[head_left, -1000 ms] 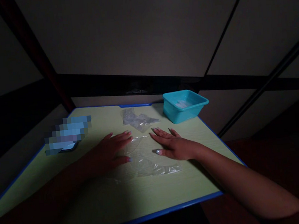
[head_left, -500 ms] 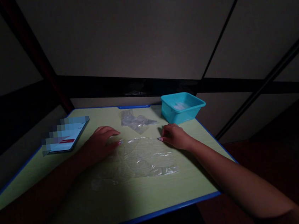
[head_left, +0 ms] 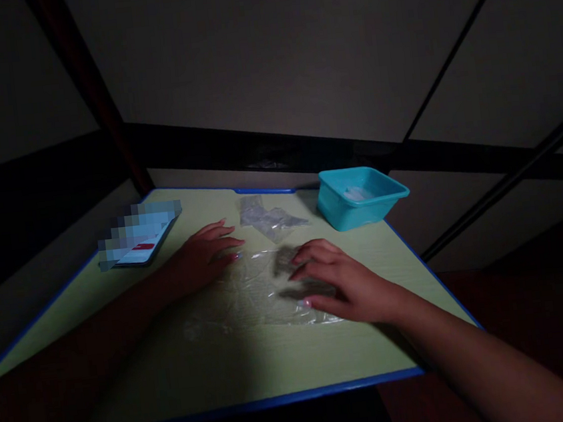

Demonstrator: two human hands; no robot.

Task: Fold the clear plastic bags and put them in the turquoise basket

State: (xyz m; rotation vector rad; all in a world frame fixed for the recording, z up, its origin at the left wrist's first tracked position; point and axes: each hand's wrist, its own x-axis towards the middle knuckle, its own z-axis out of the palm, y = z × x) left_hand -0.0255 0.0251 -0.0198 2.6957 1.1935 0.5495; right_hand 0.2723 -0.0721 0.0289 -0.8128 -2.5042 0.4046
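A clear plastic bag (head_left: 255, 298) lies flat and slightly wrinkled on the table in front of me. At its upper left edge is my left hand (head_left: 208, 251), fingers spread, with the thumb at the film. Over the bag's right part hovers my right hand (head_left: 339, 279), its fingers apart and a shadow beneath them. Neither hand grips anything that I can see. Beyond the hands lies a second, folded piece of clear plastic (head_left: 269, 219), greyish where it overlaps.
A turquoise plastic basket (head_left: 357, 213) with something whitish inside stands at the table's back right corner. At the left rests a phone or tablet (head_left: 151, 241), partly blurred out. The pale green table (head_left: 178, 376) has a blue edge; a panelled wall rises behind.
My right hand has left the bag's upper right edge, opened, and moved toward me over the bag. My left hand's fingers have spread. The view has shifted slightly.
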